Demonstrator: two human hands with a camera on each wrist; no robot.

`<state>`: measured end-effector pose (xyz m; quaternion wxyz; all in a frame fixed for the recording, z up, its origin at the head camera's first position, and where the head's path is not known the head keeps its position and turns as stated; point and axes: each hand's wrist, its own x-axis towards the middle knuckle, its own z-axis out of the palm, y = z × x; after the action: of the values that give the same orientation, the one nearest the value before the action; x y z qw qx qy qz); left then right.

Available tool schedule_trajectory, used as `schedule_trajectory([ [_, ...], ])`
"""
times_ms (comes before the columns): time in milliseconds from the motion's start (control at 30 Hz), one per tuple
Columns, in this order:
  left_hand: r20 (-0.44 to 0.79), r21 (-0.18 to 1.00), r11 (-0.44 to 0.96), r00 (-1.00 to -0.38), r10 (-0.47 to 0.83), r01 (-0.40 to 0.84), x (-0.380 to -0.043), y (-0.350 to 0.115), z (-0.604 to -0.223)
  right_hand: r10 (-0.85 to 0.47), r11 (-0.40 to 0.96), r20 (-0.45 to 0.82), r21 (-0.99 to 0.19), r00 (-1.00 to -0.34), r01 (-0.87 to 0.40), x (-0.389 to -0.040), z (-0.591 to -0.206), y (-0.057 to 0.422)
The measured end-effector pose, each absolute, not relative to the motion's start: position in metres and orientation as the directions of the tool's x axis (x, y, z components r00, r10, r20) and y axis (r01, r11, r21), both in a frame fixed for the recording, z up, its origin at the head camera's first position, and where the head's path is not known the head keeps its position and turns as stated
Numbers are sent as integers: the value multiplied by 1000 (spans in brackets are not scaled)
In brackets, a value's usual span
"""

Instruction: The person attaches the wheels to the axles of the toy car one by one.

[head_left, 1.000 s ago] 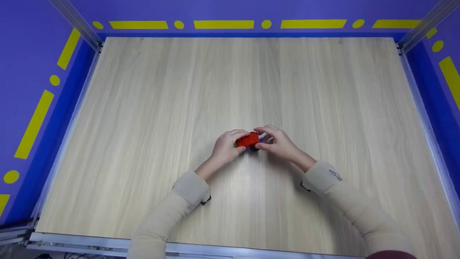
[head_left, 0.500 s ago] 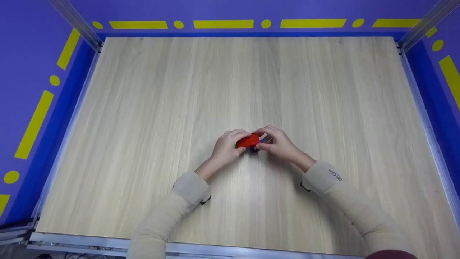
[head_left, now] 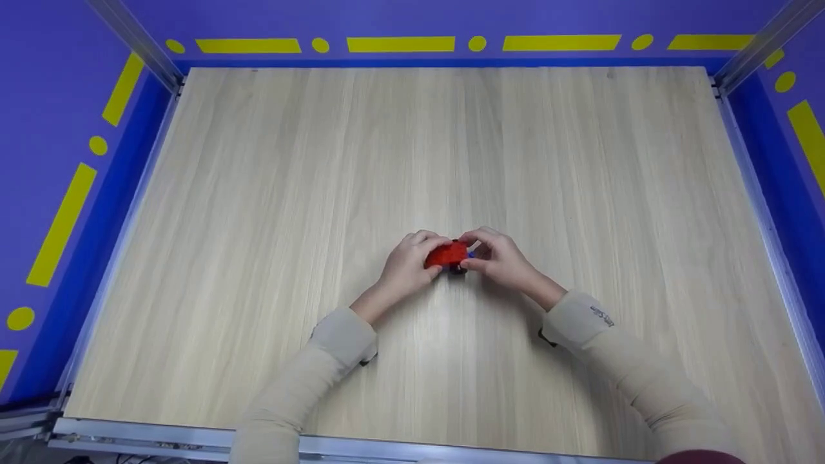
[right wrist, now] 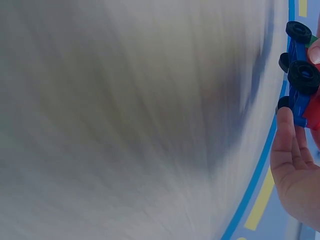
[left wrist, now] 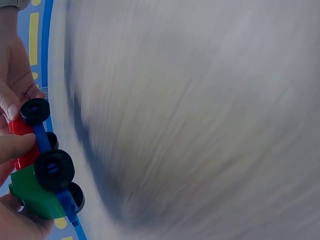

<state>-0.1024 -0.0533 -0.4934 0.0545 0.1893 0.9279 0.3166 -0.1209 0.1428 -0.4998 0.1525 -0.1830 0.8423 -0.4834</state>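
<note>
Near the middle of the table, both hands are on a small toy vehicle (head_left: 448, 253). Its blue chassis (left wrist: 42, 137) carries black wheels (left wrist: 54, 170); a red block (left wrist: 22, 127) and a green block (left wrist: 40, 192) sit on top. My left hand (head_left: 407, 261) grips the vehicle from the left, thumb on the near side and fingers over the far side. At the right end, my right hand (head_left: 504, 261) holds it between thumb and fingers. In the right wrist view, a fingertip of that hand touches a wheel at the end. The left hand covers most of the green block in the head view.
A pale wood-grain table (head_left: 387, 148) extends around the hands. Blue panels (head_left: 412, 19) with yellow marks enclose its back and sides. A metal rail (head_left: 148, 433) runs along the near edge, with cables (head_left: 126, 459) below it at left.
The toy vehicle has shifted very slightly right and nearer, with both hands staying on it. The right fingers sit a little closer around its right end.
</note>
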Motion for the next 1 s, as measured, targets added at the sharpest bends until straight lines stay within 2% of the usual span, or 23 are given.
schedule_trajectory([
  [200, 85, 602, 729, -934, 346, 325, -104, -55, -497, -420, 436, -50, -887, -906, -153, -122, -499, 147],
  [567, 75, 614, 746, -960, 270, 258, -107, -57, -505, -355, 444, -112, -894, -928, -62, -126, -505, 159],
  [1000, 23, 580, 768, -947, 320, 273, -123, -54, -502, -342, 473, -177, -881, -923, -6, -134, -507, 165],
])
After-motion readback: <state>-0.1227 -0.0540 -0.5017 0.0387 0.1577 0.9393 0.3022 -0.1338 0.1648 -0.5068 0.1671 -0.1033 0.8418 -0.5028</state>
